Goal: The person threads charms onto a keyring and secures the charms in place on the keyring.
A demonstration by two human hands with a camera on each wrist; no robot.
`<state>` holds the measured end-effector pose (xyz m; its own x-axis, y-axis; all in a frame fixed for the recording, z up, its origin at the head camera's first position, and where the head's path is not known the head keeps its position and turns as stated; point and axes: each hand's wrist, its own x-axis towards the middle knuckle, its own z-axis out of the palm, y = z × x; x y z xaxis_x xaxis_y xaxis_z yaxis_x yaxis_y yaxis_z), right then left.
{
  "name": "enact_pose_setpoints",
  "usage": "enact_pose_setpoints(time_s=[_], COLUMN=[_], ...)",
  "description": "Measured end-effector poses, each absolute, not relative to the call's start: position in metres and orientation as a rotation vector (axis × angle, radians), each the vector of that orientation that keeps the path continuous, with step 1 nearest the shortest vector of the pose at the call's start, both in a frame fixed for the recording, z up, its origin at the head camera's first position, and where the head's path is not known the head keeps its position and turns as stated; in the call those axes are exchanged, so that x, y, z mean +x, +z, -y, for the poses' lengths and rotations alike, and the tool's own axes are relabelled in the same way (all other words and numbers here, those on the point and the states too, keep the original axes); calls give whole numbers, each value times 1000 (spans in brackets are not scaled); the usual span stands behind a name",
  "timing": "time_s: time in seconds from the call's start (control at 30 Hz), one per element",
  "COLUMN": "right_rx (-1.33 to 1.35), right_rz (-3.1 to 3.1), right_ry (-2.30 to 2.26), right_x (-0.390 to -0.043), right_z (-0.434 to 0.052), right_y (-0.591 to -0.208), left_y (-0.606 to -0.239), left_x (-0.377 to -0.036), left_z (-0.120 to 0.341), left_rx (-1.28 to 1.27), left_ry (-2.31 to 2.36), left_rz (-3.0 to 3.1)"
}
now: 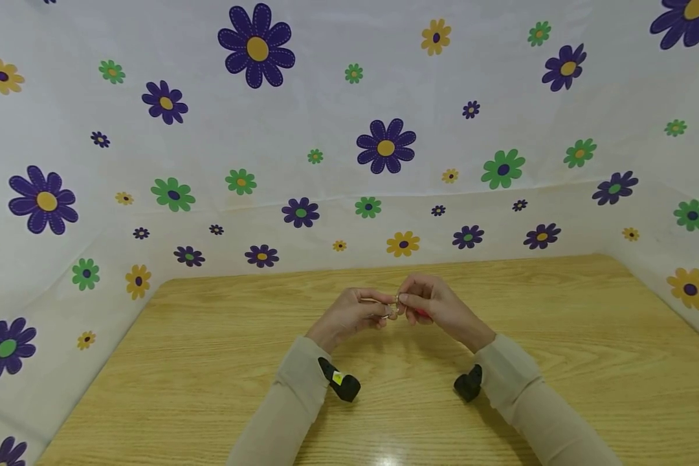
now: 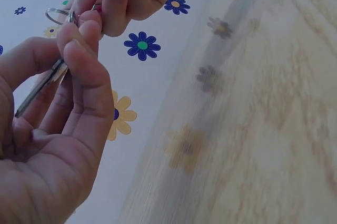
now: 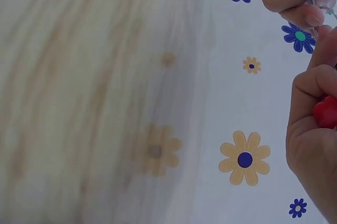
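Both hands meet above the table's middle in the head view. My left hand (image 1: 358, 314) pinches a metal key (image 2: 43, 88) between thumb and fingers, its blade pointing down toward the palm. A thin split key ring (image 2: 56, 15) stands out at the fingertips, where the two hands touch. My right hand (image 1: 437, 304) pinches at the ring's side. Curled within its fingers is a red, rounded keychain (image 3: 326, 112). Fingers hide most of the keychain and the spot where key and ring meet.
Below the hands lies a wood-grain table (image 1: 210, 362). A white cloth (image 1: 326, 116) with printed flowers stands behind it and along both sides. Black wrist cameras (image 1: 343, 385) are strapped over the sleeves.
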<state>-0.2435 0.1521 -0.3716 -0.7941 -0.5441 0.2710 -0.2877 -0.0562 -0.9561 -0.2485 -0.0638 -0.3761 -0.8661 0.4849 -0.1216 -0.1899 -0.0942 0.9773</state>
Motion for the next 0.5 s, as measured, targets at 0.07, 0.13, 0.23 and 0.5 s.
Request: enact_pose_setpoints(time_s=[0.07,0.13,0.23,0.5], right_rx=[-859,-818,-750,-674], right_rz=[-2017,-2023,-2055,-2101], right_ry=[-1928,-1891,-1817,-1708], right_x=[-243,-244,-246,-249], right_z=[-153,-155,-159,-170], right_y=[-369,-367,-364,-359], left_y=[-376,-377,-376,-371], left_x=[-249,-250,-251,-253], left_z=[65,66,68,76], left_rx=[326,328,328,342], left_ry=[1995,1980,1958,1877], left_rz=[-1771,-1813,-1879,-2024])
